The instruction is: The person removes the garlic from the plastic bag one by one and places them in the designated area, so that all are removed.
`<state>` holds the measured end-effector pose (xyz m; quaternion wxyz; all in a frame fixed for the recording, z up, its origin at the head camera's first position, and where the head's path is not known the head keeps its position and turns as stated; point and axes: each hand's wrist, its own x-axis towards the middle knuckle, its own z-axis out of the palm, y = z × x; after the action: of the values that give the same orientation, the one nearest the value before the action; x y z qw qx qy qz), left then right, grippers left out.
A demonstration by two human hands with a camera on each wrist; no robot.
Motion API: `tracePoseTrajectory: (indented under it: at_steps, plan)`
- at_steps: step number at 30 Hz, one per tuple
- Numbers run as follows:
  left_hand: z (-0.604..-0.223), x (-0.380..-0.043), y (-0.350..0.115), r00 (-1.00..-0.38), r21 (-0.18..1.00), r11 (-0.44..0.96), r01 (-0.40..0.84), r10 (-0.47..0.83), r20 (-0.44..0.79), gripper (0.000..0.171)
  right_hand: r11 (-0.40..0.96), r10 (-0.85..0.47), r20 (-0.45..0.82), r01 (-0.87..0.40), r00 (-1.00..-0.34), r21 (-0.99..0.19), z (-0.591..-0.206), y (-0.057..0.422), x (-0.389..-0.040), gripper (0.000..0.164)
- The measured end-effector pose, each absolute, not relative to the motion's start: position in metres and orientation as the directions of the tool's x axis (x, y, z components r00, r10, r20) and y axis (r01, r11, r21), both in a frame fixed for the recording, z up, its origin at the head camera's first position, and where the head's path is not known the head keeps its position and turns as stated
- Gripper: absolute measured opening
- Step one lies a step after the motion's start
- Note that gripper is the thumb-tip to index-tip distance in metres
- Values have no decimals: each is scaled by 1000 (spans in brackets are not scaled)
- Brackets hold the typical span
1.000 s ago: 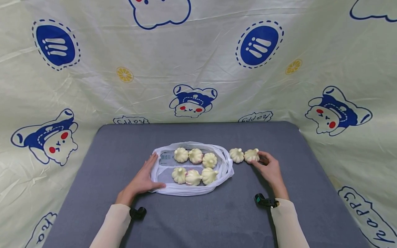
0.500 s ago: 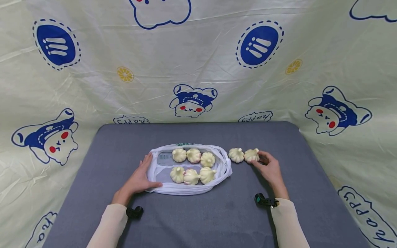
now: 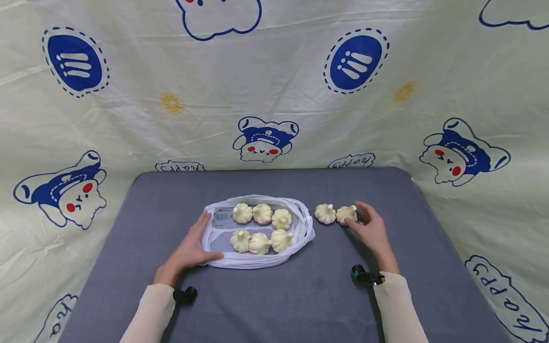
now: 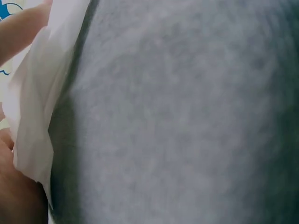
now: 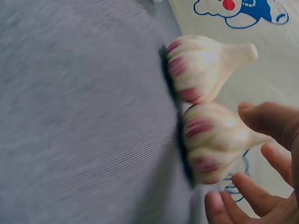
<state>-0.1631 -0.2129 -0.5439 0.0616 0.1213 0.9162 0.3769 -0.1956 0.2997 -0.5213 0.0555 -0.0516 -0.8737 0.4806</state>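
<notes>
A white plastic bag (image 3: 261, 261) lies spread on the table with its mouth held wide. Two rows of three garlic bulbs show inside its opening, one being a bulb (image 3: 259, 243) in the front row. My left hand (image 3: 188, 247) grips the bag's left end, thumb along the front rim; in the left wrist view, white plastic (image 4: 35, 107) partly hides the fingers. To the right of the bag, two more garlic bulbs sit side by side, the left one (image 3: 325, 214) and the right one (image 5: 212, 140). My right hand (image 3: 375, 233) surrounds that right bulb with loosely spread fingers (image 5: 254, 191).
A grey cloth-covered table (image 3: 279, 305) lies under everything. Behind it hangs a pale printed curtain (image 3: 206, 95) that also covers both sides. Each wrist wears a small black camera, the left one (image 3: 185, 296) and the right one (image 3: 364, 275).
The bag and the bulbs inside it have shifted a little to the left along with my left hand. My right hand stays by the right bulb outside the bag.
</notes>
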Motion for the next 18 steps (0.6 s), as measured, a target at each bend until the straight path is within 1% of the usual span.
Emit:
tracePoseTrajectory:
  at_steps: [5, 8, 14, 18]
  plan:
    - [-547, -163, -211, -964, 703, 686, 188, 265, 0, 119, 576, 110, 108, -25, -988, -817, -492, 289, -195, 79]
    - [-547, -163, -209, -965, 709, 678, 194, 260, 15, 119, 597, 96, 158, -70, -983, -799, -475, 278, -192, 82]
    - [-549, -163, -207, -965, 718, 662, 216, 256, 54, 115, 566, 17, 314, -250, -949, -786, -453, 238, -189, 77]
    - [-550, -163, -207, -961, 724, 649, 233, 266, 71, 109, 519, -76, 361, -346, -930, -782, -449, 209, -185, 76]
